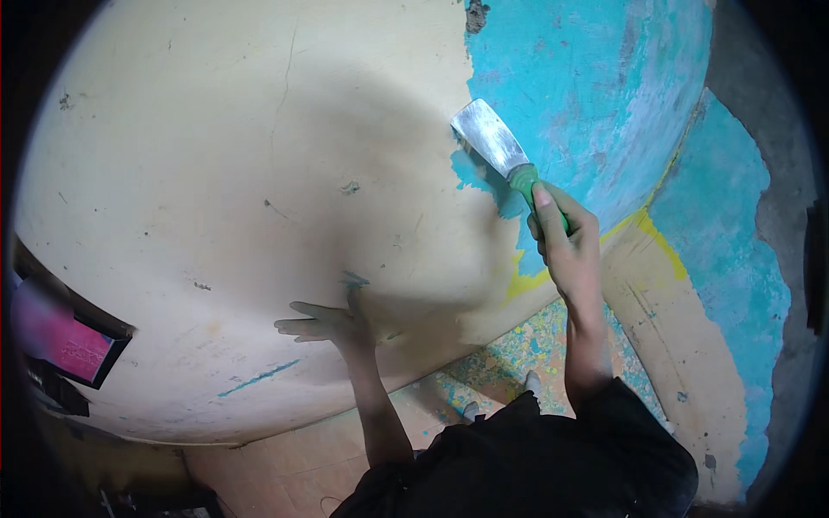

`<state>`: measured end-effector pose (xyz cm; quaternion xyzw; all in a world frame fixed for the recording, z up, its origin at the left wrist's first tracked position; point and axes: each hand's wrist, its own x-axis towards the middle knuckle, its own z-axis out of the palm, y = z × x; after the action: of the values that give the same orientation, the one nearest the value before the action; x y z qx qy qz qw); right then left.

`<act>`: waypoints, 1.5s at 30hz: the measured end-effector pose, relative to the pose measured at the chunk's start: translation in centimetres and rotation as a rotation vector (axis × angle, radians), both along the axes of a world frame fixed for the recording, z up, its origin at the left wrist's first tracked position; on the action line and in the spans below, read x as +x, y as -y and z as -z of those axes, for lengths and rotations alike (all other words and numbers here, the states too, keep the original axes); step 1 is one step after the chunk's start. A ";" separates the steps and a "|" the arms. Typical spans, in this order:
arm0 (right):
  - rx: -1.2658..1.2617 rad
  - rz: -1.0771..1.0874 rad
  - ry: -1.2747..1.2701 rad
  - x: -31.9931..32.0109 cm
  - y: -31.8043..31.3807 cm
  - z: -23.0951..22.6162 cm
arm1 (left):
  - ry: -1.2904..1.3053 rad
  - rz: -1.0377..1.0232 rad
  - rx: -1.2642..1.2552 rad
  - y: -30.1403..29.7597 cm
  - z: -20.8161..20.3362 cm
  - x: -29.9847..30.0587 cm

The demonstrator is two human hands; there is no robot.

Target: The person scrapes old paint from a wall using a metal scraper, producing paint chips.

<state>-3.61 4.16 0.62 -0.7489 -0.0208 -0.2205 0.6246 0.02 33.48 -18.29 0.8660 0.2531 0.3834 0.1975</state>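
My right hand [566,233] is closed round the green handle of a paint scraper [492,138]. Its wide metal blade points up and to the left, with the tip at the ragged border between cream paint [371,112] and exposed turquoise paint [570,95] on the wall. Whether the edge presses on the wall I cannot tell for sure. Lower and to the left, my left hand [332,326] has its fingers spread close to the cream wall and holds nothing. It seems to lean on the surface.
Paint flakes [527,345] litter the floor by my feet. On the right, an adjoining wall [725,198] shows turquoise, cream and bare grey patches. A dark-framed pink panel [78,350] stands at the far left. A dark object [173,501] sits at the lower left.
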 end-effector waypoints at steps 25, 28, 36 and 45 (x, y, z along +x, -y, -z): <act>0.169 -0.034 0.008 0.8 -1.3 0.4 | -0.017 0.057 0.000 -0.3 0.1 0.1; 0.172 -0.082 0.051 0.3 -1.4 -0.9 | 0.008 0.060 0.027 -0.5 0.3 0.1; 0.207 -0.065 -0.004 0.6 -1.6 -1.2 | 0.045 0.031 0.113 -0.7 0.9 0.6; 0.249 0.013 -0.046 0.1 -1.0 2.7 | 0.002 0.009 0.076 0.1 0.3 0.3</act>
<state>-3.51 5.18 -2.06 -0.6706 0.0261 -0.2080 0.7116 0.28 33.37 -18.59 0.8736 0.2342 0.3926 0.1665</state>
